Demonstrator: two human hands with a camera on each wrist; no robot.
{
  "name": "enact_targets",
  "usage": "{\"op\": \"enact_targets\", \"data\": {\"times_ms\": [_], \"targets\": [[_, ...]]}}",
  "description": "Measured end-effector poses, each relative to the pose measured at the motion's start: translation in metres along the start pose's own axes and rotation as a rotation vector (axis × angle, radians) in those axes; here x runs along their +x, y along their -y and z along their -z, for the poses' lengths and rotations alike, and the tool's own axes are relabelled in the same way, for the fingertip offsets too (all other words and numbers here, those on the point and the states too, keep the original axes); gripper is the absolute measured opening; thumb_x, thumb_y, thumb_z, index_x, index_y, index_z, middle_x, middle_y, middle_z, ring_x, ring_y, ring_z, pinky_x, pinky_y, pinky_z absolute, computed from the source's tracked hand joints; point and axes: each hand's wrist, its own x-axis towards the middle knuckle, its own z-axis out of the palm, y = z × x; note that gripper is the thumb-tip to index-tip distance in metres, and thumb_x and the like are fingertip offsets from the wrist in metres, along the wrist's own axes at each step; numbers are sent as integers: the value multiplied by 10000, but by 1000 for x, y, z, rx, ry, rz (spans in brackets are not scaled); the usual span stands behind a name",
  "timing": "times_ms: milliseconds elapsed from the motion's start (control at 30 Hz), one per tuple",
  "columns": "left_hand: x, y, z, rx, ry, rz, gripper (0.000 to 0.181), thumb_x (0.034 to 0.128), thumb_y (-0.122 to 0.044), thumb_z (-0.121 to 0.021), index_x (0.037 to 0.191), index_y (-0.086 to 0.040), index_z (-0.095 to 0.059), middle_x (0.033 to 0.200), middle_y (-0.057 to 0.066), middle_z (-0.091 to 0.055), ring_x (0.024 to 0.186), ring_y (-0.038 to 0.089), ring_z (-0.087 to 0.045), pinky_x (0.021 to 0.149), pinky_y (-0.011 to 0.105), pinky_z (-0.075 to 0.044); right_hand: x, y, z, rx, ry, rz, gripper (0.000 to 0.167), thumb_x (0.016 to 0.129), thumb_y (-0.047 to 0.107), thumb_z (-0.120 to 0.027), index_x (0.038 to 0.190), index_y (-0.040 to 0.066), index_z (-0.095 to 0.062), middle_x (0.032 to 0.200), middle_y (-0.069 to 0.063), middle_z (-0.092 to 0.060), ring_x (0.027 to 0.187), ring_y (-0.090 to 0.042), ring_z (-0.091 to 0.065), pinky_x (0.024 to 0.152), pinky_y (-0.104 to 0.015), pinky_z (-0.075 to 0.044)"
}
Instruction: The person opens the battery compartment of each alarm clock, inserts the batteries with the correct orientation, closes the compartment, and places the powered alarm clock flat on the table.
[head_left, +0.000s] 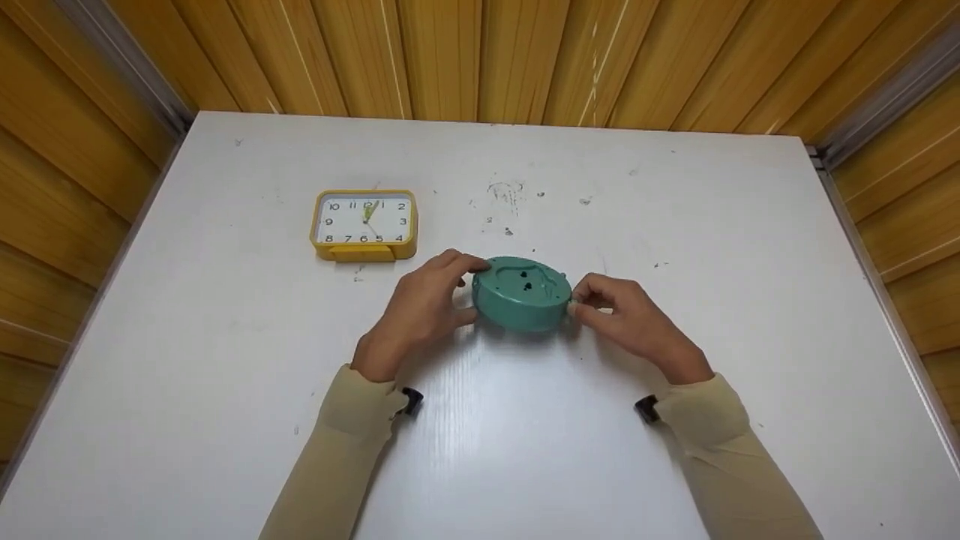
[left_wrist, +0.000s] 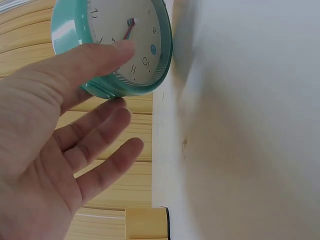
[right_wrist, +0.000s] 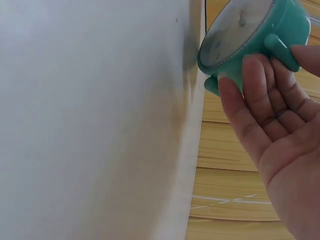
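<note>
A round green alarm clock (head_left: 523, 296) is tilted above the white table, its back turned up and its dial facing down. My left hand (head_left: 421, 304) grips its left side; in the left wrist view the thumb lies over the dial (left_wrist: 142, 50) and the other fingers spread loosely. With my right hand (head_left: 634, 315) I pinch the right side, and in the right wrist view the thumb touches a short green foot (right_wrist: 281, 51) there. A second small foot (right_wrist: 212, 85) sticks out near those fingertips. The right end of the dial is partly cut off by the frame.
A yellow rectangular clock (head_left: 365, 225) stands to the left behind my left hand, dial facing up toward me. The white table (head_left: 225, 315) has several dark scuffs, and wood-patterned panels (head_left: 450, 60) surround its back and sides.
</note>
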Motion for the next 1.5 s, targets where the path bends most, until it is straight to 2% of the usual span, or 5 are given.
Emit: {"op": "enact_targets", "data": {"times_ms": [267,533,867,1100,1500], "targets": [[-1,1,4,-2,-47,-21,506,900,-159,-866,1369,-104,-685,1248,40,-690,1034,206,-693,905,353,-558,2,3,-1,56,-106,11,189,1009,46,-708,1168,-7,-620,1046,-72,-686,981,-208,-674,939,-265,-542],[-2,2,7,-43,-14,4,528,925,-187,-858,1410,-121,-662,1255,28,-679,1070,205,-691,938,362,-555,1,-2,2,31,-39,67,580,915,111,-858,1429,49,-596,1223,-52,-661,1102,-211,-657,995,-384,-541],[-1,0,3,-119,56,67,497,968,-353,-807,1394,-130,-683,1200,-31,-693,1092,171,-634,937,359,-519,4,-4,0,-45,-147,154,483,882,74,-875,1318,49,-669,1177,-27,-608,1098,-185,-660,969,-346,-558],[1,-1,1,-135,85,126,510,992,-260,-786,1455,-124,-620,1237,-18,-679,1092,164,-635,940,345,-523,4,-5,1,-33,-123,138,394,925,126,-842,1262,39,-658,1159,-16,-612,1090,-183,-673,970,-318,-552],[3,-2,1,-137,104,119,517,1028,-256,-733,1498,-101,-585,1229,8,-680,1079,185,-617,940,352,-514,4,-3,1,-4,-119,63,313,1028,165,-731,1274,-6,-640,1122,-66,-640,1082,-186,-642,995,-363,-541]]}}
